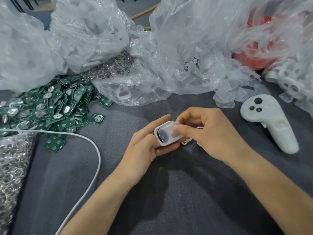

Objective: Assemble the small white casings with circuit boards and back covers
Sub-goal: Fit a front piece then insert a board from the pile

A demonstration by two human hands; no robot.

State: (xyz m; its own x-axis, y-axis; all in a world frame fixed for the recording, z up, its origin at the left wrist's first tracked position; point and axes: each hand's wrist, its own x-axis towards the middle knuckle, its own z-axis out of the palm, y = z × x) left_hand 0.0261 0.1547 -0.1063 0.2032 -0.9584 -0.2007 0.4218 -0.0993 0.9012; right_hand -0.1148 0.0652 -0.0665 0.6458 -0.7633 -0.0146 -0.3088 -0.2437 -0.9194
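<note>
My left hand [145, 141] grips a small white casing [163, 140] from its left side and below, above the grey cloth. A dark part shows inside the casing. My right hand [206, 131] pinches a clear, translucent cover [171, 128] and holds it on top of the casing, thumb pressing on it. A heap of green circuit boards [50, 107] with round silver cells lies at the left. Clear covers [237, 94] are piled at the right, and white casings [288, 78] lie at the far right edge.
Crumpled clear plastic bags [186, 48] fill the back. A white controller [269, 122] lies to the right of my hands. A white cable [94, 160] curves across the left. Small metal rings in a bag [11, 163] sit at the left edge. A red bag [259, 53] is back right.
</note>
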